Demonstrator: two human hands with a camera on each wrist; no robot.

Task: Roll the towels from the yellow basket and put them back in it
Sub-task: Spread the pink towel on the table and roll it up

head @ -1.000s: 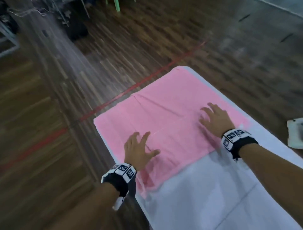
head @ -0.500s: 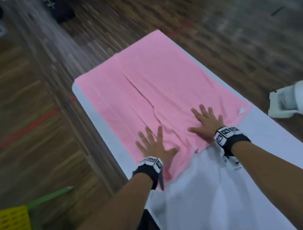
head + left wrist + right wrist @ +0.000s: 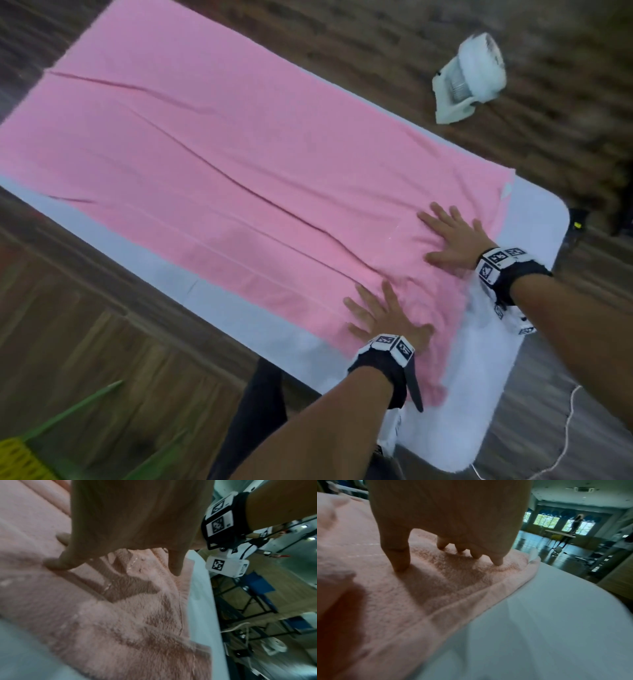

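A pink towel (image 3: 222, 161) lies spread along the white table (image 3: 239, 318), with long creases running its length. My left hand (image 3: 383, 315) presses flat on the towel's near end, fingers spread. My right hand (image 3: 452, 233) presses flat on the same end, a little farther right, close to the towel's corner. In the left wrist view my left fingers (image 3: 56, 563) touch the fuzzy pink towel (image 3: 120, 628). In the right wrist view my right fingertips (image 3: 400, 566) stand on the towel (image 3: 393, 601) near its hem. A corner of the yellow basket (image 3: 17, 459) shows at the bottom left.
A white fan (image 3: 469, 78) sits on the wooden floor beyond the table's far side. A green frame (image 3: 68, 414) stands by the basket. A white cord (image 3: 565, 428) hangs off the table's near right corner. My dark trouser leg (image 3: 260, 404) is beside the table edge.
Both hands have slid back along the towel toward its near end and come closer together. The head view has swung down and right, bringing the fan and the basket corner into sight.
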